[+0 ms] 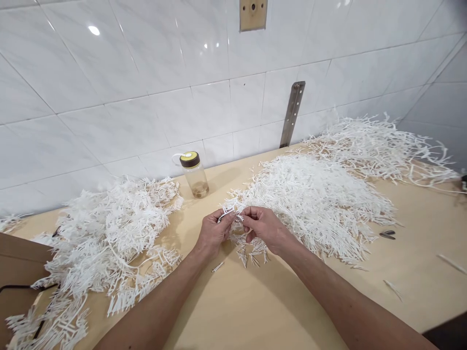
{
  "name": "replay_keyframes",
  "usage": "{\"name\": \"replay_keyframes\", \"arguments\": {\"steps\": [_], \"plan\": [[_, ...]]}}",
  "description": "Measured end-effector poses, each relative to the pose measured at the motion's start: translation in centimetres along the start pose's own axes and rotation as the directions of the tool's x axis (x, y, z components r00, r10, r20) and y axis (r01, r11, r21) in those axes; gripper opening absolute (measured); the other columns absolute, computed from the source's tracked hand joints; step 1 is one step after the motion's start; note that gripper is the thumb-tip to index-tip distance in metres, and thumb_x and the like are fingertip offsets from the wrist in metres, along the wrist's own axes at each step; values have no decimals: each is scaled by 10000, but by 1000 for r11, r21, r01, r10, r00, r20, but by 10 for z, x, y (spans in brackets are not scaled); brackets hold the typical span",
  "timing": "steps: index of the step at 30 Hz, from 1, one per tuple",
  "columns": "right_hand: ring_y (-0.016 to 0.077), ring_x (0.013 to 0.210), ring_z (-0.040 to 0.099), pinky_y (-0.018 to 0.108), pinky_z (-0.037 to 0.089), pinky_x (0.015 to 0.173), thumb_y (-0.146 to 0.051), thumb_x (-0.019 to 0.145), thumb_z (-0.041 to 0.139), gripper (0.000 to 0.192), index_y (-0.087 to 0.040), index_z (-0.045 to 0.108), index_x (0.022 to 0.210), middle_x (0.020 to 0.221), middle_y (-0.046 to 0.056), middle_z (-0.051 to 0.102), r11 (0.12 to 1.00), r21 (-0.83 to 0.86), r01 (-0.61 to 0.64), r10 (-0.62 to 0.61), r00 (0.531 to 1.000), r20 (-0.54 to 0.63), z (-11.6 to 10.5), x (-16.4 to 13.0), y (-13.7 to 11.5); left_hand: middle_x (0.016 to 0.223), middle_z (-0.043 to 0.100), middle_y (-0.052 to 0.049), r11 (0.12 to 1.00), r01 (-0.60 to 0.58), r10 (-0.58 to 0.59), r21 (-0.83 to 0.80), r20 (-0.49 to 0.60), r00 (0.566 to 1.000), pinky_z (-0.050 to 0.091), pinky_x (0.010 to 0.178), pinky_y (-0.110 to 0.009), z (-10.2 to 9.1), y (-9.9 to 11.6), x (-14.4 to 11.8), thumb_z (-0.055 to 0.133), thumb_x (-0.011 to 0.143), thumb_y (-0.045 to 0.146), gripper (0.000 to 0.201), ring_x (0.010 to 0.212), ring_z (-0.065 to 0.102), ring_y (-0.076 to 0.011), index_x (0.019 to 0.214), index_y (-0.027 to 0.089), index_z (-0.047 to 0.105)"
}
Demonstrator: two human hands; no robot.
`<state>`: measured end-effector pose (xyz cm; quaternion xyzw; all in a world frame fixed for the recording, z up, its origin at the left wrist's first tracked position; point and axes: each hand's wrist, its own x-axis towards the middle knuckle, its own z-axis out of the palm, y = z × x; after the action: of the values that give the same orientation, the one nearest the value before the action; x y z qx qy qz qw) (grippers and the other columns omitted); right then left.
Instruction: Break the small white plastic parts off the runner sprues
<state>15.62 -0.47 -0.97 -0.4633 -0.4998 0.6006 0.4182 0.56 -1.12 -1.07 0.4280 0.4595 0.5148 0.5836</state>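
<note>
while left hand [214, 229] and right hand [261, 225], nearly closed, pinch white strands [235, 212] right of the bottle [197, 179], i fear slackness dropping them.

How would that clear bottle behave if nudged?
The bottle looks filled only near its bottom, so it's probably light. Being taller than wide, it might tip if pushed high; once down, its round sides could roll.

Fingers [252, 213] pinching white strands [229, 211], heaps [310, 199] alongside, bottle [196, 177] behind

Lidded bottle [197, 176] on table [226, 306] | perforated metal strip [291, 114] against tiled wall [127, 73] | yellowish wall plate [253, 18]
</note>
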Motion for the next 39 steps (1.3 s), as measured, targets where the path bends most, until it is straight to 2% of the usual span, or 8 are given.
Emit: {"name": "replay_keyframes", "arguments": {"steps": [5, 12, 20, 24, 29, 31, 35, 39], "plan": [[116, 429, 611, 232, 420, 431, -369, 837, 602, 189, -190, 578, 779, 643, -39, 565, 969, -240, 56, -72, 996, -60, 0, -2, 0, 439, 354, 102, 999, 38, -39, -36, -11, 999, 162, 368, -174, -1, -1, 0, 833, 634, 455, 437, 384, 223, -28, 654, 176, 497], [129, 456, 588, 252, 423, 470, -324, 833, 569, 115, -215, 605, 822, 665, -17, 596, 909, -393, 139, -197, 974, -109, 4, -6, 0, 425, 373, 91, 994, -5, 14, 109, -88, 996, 215, 379, -192, -1, -3, 0, 787, 667, 471, 431, 378, 280, -43, 603, 184, 472], [163, 621, 562, 278, 397, 586, -287, 894, 503, 155, -216, 555, 766, 713, 15, 612, 766, -574, 289, -380, 924, -41, 5, -6, 4, 444, 320, 102, 998, -2, 8, 58, -101, 995, 177, 395, -193, 0, 3, -1, 813, 641, 445, 431, 398, 230, -32, 604, 179, 477], [178, 703, 556, 294, 411, 646, -265, 929, 471, 153, -213, 563, 820, 771, 31, 608, 708, -589, 390, -486, 874, -5, 7, -5, 9, 425, 309, 103, 997, 61, -63, -36, -57, 996, 133, 381, -202, -2, 0, 3, 792, 650, 386, 410, 377, 197, -32, 592, 191, 435], [175, 732, 534, 302, 427, 689, -215, 974, 371, 209, -211, 516, 823, 802, 44, 575, 568, -581, 583, -617, 769, 168, 17, -10, 9, 436, 297, 104, 991, 91, -103, -99, -126, 987, 146, 371, -199, -6, 2, 8, 790, 643, 362, 423, 382, 217, -37, 598, 203, 401], [169, 723, 534, 292, 432, 672, -211, 972, 385, 197, -213, 521, 829, 797, 39, 577, 572, -565, 595, -622, 764, 175, 19, -13, 7, 439, 293, 108, 991, 93, -104, -98, -107, 989, 144, 368, -196, -7, 4, 9, 800, 639, 378, 443, 383, 210, -37, 602, 204, 394], [163, 699, 558, 279, 438, 628, -245, 946, 474, 127, -207, 558, 859, 784, 33, 614, 664, -556, 499, -596, 803, 9, 15, -12, 4, 426, 358, 92, 997, 68, -69, -24, -65, 996, 143, 360, -196, -8, 5, 9, 796, 669, 442, 445, 367, 226, -38, 610, 195, 430], [163, 680, 574, 271, 442, 590, -252, 938, 471, 141, -191, 569, 858, 755, 35, 620, 690, -549, 472, -583, 812, -35, 7, -10, 3, 406, 357, 88, 998, 65, -64, 7, -59, 996, 132, 358, -201, -9, 2, 9, 785, 696, 466, 431, 350, 217, -36, 614, 186, 467]]}}
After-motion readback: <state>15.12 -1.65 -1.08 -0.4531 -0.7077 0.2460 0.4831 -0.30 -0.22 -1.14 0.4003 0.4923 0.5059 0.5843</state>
